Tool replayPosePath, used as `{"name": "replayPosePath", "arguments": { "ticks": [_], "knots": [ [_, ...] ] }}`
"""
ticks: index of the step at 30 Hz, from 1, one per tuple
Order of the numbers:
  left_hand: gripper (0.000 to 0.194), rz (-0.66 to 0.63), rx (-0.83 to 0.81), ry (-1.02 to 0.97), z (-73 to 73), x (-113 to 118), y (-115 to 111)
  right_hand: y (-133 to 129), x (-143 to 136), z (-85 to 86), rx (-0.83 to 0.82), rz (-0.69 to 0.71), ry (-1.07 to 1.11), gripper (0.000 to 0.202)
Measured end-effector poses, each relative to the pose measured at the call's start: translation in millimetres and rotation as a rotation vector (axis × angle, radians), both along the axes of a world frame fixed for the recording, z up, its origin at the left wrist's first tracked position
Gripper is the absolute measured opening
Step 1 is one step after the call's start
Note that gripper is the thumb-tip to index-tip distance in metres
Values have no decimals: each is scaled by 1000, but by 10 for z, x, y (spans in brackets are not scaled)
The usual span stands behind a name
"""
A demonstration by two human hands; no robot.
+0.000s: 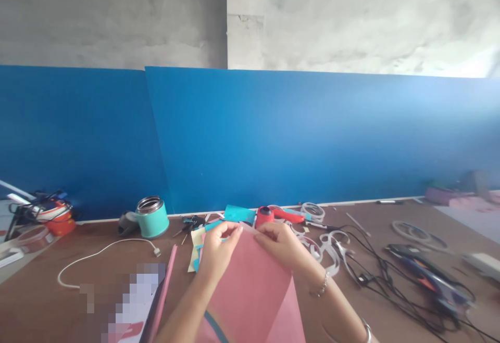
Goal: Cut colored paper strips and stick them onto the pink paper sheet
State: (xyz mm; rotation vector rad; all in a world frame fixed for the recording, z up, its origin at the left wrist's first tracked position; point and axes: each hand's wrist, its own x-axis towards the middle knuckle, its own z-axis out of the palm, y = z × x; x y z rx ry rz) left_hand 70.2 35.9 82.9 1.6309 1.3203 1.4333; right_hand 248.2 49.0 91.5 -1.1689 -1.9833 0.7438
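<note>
A large sheet of pink paper (253, 280) lies in front of me, its far end raised between my hands. My left hand (221, 246) pinches the top left edge between thumb and fingers. At the top right, my right hand (279, 244) grips the same edge, a short gap from the left. Along that edge runs a pale strip whose kind I cannot make out. Teal and cream paper pieces (195, 249) show behind my left hand. A blue-grey curved band (214, 326) crosses the pink paper near my left forearm.
A mint-green metal cup (152, 218) and a white USB cable (105, 249) are on the left. Behind my hands lies a red-handled tool (287, 214). White ribbon (330, 252), black cables (385, 275) and a dark tool (429, 278) spread right. A blue partition (292, 140) borders the back.
</note>
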Motion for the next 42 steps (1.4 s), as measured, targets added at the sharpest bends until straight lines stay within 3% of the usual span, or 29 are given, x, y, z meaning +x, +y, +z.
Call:
{"name": "replayPosePath", "arguments": {
  "ticks": [2, 7, 11, 15, 21, 31, 42],
  "knots": [
    [28, -35, -54, -36, -1, -5, 6, -5, -6, 4, 106, -60, -57, 17],
    [27, 2, -103, -114, 15, 37, -14, -84, -136, 32, 568, -246, -89, 9],
    [24, -19, -83, -140, 26, 101, -41, -154, -269, 2, 664, -201, -122, 12],
    [21, -58, -54, -127, -12, 132, -50, -178, -330, -51, 739, -262, -108, 16],
    [17, -47, -16, -36, -36, 155, -69, -183, -332, -59, 776, -300, -125, 15],
    [19, -28, 71, 167, -95, 150, -93, -145, -307, -65, 728, -223, -136, 16],
    [24, -65, 40, 134, -48, 148, -92, -128, -243, -11, 675, -169, -134, 15]
  ]
}}
